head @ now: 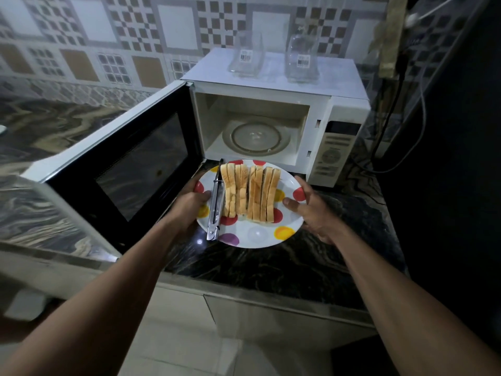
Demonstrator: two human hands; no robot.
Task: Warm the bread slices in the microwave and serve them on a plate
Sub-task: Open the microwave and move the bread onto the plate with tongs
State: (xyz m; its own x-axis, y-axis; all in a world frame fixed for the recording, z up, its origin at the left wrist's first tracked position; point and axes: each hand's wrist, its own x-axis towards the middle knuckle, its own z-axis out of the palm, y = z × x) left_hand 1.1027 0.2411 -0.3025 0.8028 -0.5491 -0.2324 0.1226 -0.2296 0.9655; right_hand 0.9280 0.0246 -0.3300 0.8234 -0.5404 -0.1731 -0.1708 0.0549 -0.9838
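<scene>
A white plate with coloured dots is held in front of the open white microwave. Several bread slices stand on edge in a row across the plate, and metal tongs lie beside them on its left part. My left hand grips the plate's left rim, thumb on top. My right hand grips the right rim, thumb on top. The microwave's door is swung wide to the left. Inside, the glass turntable is bare.
Two clear glass containers stand on top of the microwave. Its control panel is at the right. Dark cables hang at the right by a dark wall. The marbled counter runs below the plate, its front edge near me.
</scene>
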